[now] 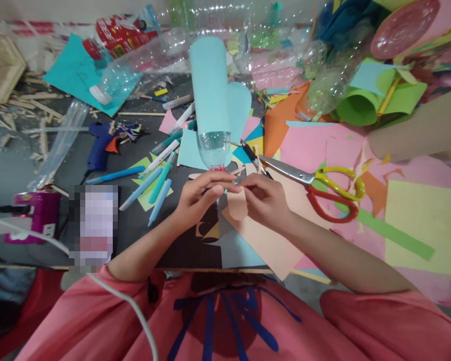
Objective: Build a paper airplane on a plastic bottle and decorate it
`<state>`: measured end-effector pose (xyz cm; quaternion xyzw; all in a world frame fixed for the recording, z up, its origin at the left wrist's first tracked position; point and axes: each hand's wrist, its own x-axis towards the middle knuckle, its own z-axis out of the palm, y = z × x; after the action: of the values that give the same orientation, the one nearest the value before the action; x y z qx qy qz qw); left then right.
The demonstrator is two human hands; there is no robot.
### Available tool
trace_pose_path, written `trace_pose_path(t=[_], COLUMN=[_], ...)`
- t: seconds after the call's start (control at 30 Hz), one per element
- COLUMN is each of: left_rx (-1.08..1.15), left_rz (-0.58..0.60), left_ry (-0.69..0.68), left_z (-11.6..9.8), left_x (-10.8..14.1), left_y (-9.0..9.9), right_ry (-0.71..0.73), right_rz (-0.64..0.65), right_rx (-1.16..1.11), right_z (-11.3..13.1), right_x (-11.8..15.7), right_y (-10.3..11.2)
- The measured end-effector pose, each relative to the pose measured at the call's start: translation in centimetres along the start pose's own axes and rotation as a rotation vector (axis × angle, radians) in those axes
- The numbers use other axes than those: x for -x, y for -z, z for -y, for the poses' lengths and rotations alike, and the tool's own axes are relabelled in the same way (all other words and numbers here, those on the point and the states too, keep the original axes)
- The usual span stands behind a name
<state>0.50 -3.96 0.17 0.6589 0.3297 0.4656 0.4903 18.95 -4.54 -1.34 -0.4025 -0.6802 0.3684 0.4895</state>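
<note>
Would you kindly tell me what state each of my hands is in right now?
Left hand: fingers extended at the paper's top edge; whether it grips cannot be told.
Right hand: closed, pinching the small peach paper piece.

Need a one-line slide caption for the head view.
Both hands hold a small peach paper piece below a blue-wrapped bottle, amid scissors and markers.

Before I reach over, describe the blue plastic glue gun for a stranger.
From the light-blue paper-wrapped bottle, go left past the plastic markers. The dark-blue plastic glue gun lies there, unlike the markers in having an orange trigger.
</note>
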Motion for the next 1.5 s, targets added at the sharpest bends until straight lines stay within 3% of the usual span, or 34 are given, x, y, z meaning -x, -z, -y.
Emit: trace_pose_path(t=[0.13, 0.4, 0.6, 0.9, 1.5], left_rx=[-0.051, -0.250, -0.379, -0.509, -0.502], left_rz=[-0.053, 0.035, -0.010, -0.049, -0.028], left_ry=[0.069, -0.076, -0.205, -0.285, -0.285], left_z=[0.22, 0.42, 0.44, 0.23, 0.17], left_x=[-0.25, -0.52, -0.53, -0.76, -0.66], left_y=[-0.11, -0.22, -0.10, -0.31, -0.26], right_ry=[0.214, 0.318, 0.272, 0.220, 0.164], right_rz=[0.027, -0.050, -0.056, -0.049, -0.035], right_rx=[0.123, 0.198, 0.150, 0.122, 0.122], right_z=[0.11, 0.01, 0.30, 0.16, 0.48], right_x=[0.14, 0.14, 0.05, 0.03, -0.05], right_y=[0.10, 0.21, 0.25, 0.12, 0.12])
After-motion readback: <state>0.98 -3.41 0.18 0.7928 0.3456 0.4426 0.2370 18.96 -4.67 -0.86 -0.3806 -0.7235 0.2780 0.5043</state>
